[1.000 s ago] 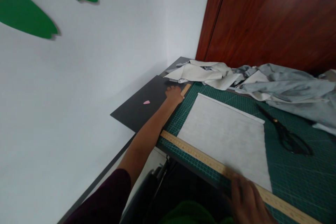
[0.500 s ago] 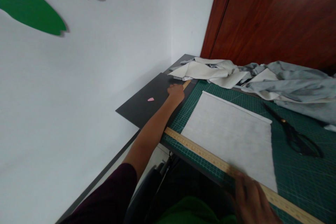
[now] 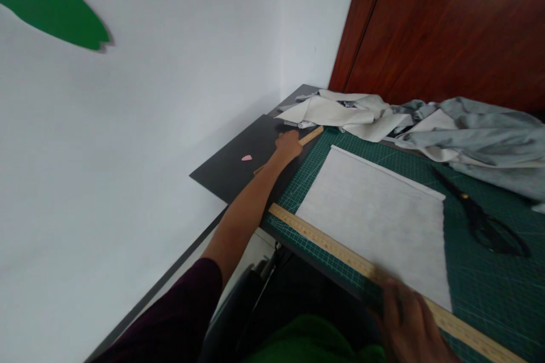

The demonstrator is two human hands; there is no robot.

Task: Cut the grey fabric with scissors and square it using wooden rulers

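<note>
My left hand (image 3: 288, 144) is closed around a short wooden ruler (image 3: 311, 135) over the dark board; one end sticks out towards the cloth heap and the other shows beside my forearm. Near the front edge, my right hand (image 3: 407, 313) has its fingers wrapped over a long wooden ruler (image 3: 321, 237). That ruler lies along the lower edge of a white cloth (image 3: 378, 221), whose far edge is folded into a narrow strip. Under both is a green cutting mat (image 3: 502, 289).
Black scissors (image 3: 479, 218) lie right of the white cloth. Crumpled white and grey fabric (image 3: 361, 113) runs along the back edge. A pink chip (image 3: 246, 157) rests on the dark board (image 3: 230, 167) at left, beside the wall. A reddish wooden panel (image 3: 447, 34) stands behind.
The short ruler has turned in my left hand, and more of both its ends now shows. The view has shifted slightly. My right hand stays on the long ruler.
</note>
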